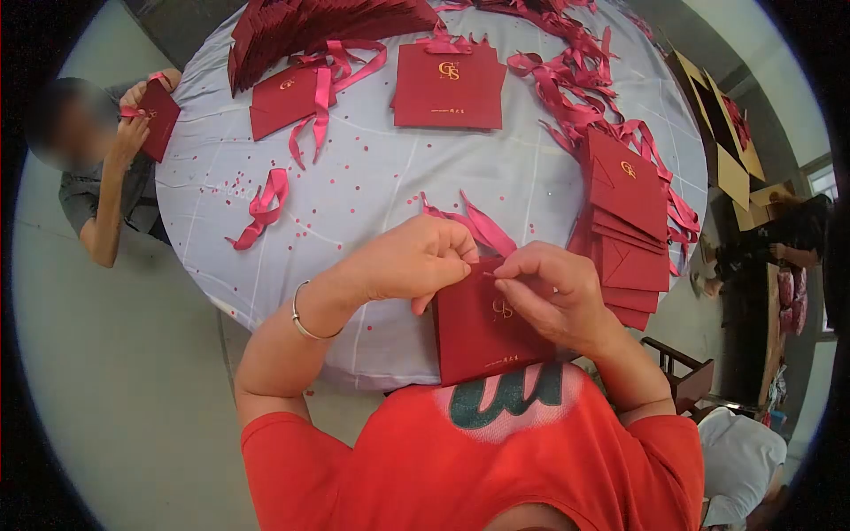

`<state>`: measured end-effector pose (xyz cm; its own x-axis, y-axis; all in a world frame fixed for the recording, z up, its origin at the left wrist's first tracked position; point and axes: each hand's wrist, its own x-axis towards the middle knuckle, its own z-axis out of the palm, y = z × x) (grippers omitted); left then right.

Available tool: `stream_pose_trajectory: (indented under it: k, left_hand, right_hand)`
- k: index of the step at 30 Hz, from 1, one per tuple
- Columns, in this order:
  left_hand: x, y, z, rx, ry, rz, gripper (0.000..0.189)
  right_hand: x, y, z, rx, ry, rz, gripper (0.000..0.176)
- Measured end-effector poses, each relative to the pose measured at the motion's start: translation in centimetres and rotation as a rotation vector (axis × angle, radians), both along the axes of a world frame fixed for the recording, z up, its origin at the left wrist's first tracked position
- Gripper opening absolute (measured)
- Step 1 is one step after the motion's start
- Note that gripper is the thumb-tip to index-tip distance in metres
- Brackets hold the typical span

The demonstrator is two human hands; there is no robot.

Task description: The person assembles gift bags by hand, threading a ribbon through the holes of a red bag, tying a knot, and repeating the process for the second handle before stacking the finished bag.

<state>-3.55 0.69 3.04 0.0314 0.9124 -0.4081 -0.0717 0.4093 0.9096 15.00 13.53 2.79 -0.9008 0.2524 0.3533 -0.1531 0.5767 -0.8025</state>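
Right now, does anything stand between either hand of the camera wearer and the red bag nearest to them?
Nothing visible does. The left hand and the right hand are both at the top edge of the red bag, with no other bag in between. A pink ribbon shows beyond that edge.

1. The near red bag [465,332] is of stiff paper, smooth and matt.
2. Its gold letters [502,308] look shiny, like foil.
3. The ribbon [487,232] beyond it is glossy, satin-like cloth.
4. The tablecloth [398,177] is matt, creased cloth.
5. The bracelet [297,314] at left is smooth, shiny metal.
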Motion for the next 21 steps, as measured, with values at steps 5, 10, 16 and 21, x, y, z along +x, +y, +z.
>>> stream_pose_trajectory:
  k: [5,10,16,21]
  left_hand:
    - [0.2,-0.2,-0.1,0.02,-0.002,0.016,0.011]
    - [0.5,-0.2,0.4,0.014,0.041,0.022,0.01]
    - [0.9,-0.3,0.8,0.023,0.099,0.024,0.01]
    - [1.3,-0.3,0.7,0.063,0.26,0.044,0.01]
  right_hand:
    - [-0.6,-0.4,-0.2,0.168,0.119,0.067,0.015]
    - [-0.7,-0.4,-0.4,0.266,0.14,0.08,0.018]
    - [-0.7,-0.7,0.5,0.259,-0.009,0.028,0.017]
    - [-2.2,-1.3,1.4,0.299,-0.206,-0.024,0.009]
